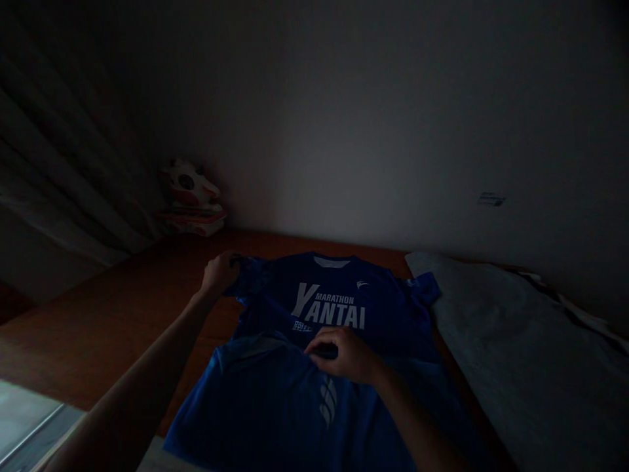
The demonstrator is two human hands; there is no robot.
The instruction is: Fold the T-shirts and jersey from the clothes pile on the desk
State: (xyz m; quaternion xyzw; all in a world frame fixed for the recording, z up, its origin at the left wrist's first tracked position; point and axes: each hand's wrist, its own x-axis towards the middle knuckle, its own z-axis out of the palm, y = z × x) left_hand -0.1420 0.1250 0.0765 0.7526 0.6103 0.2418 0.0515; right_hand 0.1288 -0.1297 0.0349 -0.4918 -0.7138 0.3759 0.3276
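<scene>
A blue T-shirt (334, 292) with white "MARATHON YANTAI" lettering lies front up, its collar toward the wall. My left hand (221, 272) is closed on the sleeve at the shirt's left side. Over the middle of the shirt, my right hand (344, 354) pinches a raised fold of blue fabric between thumb and fingers. Nearer to me, a lighter blue part (265, 400) with a white wavy mark spreads out; in this dim light I cannot tell whether it is the same shirt or a second garment.
The shirt lies on a reddish-brown surface (98, 314). A grey blanket or cushion (515, 354) lies along the right. At the far left corner a cow-shaped toy (191, 196) stands by the wall. Curtains (63, 144) hang at the left.
</scene>
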